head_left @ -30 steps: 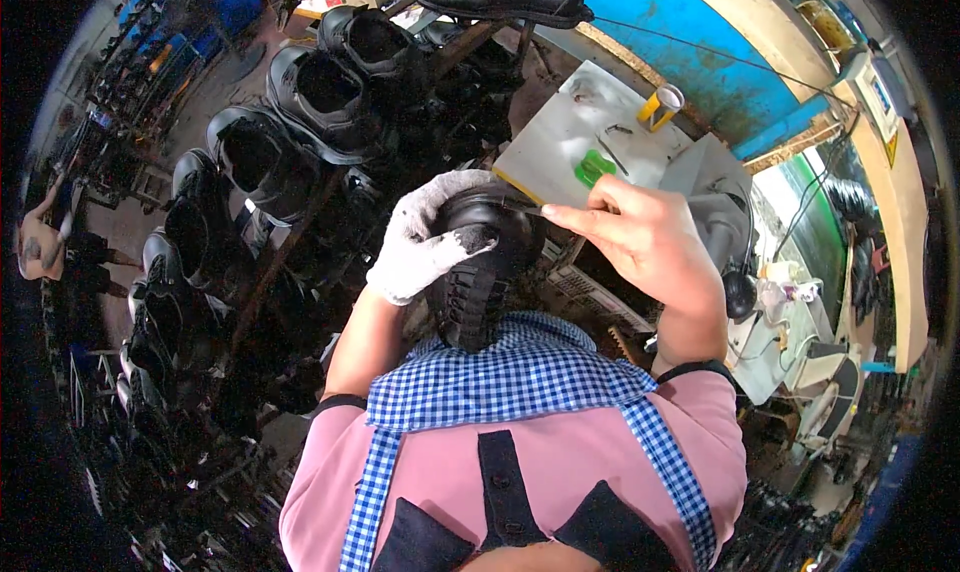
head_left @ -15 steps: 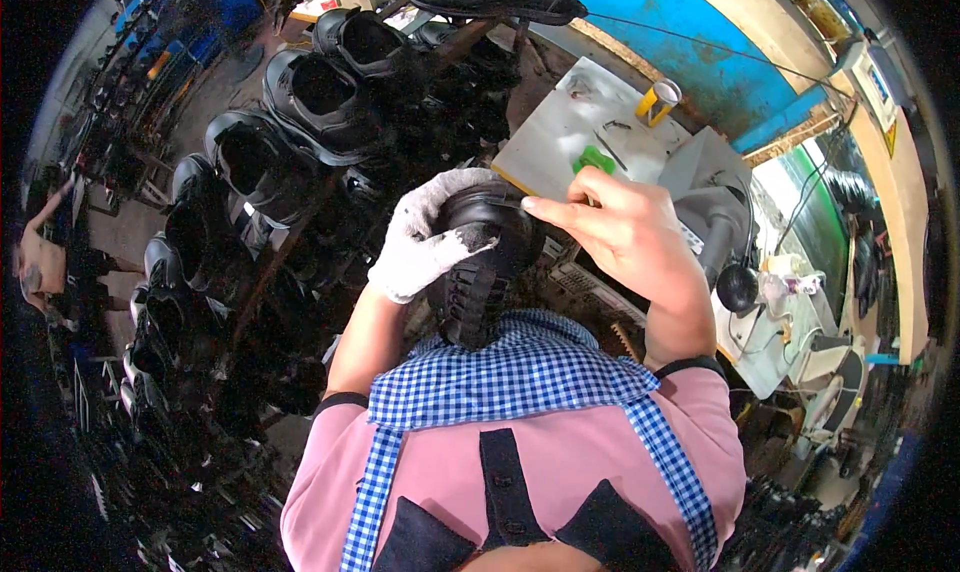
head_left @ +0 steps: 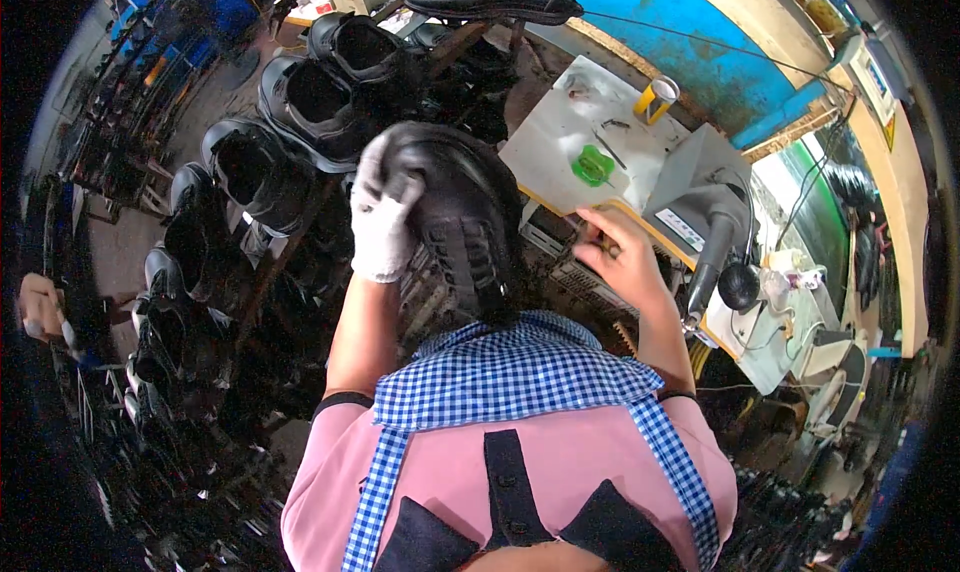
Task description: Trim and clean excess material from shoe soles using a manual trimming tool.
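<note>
My left hand (head_left: 385,217), in a whitish glove with dark-tipped fingers, grips a black lace-up shoe (head_left: 465,197) along its left side. The shoe is held in front of my checked apron, its laces toward me. Somewhat blurred, the rim by my gloved fingers shows little detail. My bare right hand (head_left: 620,252) hovers apart from the shoe, by the near edge of a white worktable (head_left: 545,152). Its fingers are curled with thumb and forefinger drawn together; anything between them is too small to make out.
Black shoes (head_left: 305,102) stand in a row on a rack to the left. On the worktable lie a green object (head_left: 593,165), a thin dark tool (head_left: 612,150) and a yellow cylinder (head_left: 657,102). A grey machine with a nozzle (head_left: 715,242) stands right. A person's hand (head_left: 42,307) shows far left.
My right hand has drawn away from the shoe's edge, downward. The shoe has tilted and shifted up in my left hand, which moved left. The green object is now fully uncovered.
</note>
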Motion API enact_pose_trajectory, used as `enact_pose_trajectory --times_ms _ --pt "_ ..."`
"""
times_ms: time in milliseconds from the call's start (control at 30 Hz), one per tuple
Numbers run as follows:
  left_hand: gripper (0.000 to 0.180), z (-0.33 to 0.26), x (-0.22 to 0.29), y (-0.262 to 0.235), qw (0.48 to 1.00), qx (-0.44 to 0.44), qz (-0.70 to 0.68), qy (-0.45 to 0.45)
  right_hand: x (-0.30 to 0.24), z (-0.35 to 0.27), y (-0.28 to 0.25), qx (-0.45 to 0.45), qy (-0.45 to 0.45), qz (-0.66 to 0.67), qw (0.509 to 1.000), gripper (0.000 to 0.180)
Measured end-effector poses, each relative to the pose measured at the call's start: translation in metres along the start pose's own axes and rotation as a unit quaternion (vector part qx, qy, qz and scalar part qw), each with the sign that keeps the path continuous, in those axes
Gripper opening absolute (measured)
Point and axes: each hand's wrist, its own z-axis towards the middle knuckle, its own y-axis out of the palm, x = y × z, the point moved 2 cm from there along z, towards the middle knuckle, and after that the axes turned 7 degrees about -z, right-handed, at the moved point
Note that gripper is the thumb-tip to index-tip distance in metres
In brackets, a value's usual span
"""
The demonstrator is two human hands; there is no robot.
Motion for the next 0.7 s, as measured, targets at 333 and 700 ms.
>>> enact_pose_trajectory --times_ms 333,700 --pt "0.059 0.004 -0.051 0.034 0.903 0.103 -0.338 -0.244 0.006 -0.063 0.004 0.035 0.127 0.235 0.963 0.098" --pt "0.049 -0.054 -0.15 -0.012 0.824 0.018 -0.29 -0.486 -0.019 -0.005 -0.016 0.111 0.195 0.317 0.921 0.069"
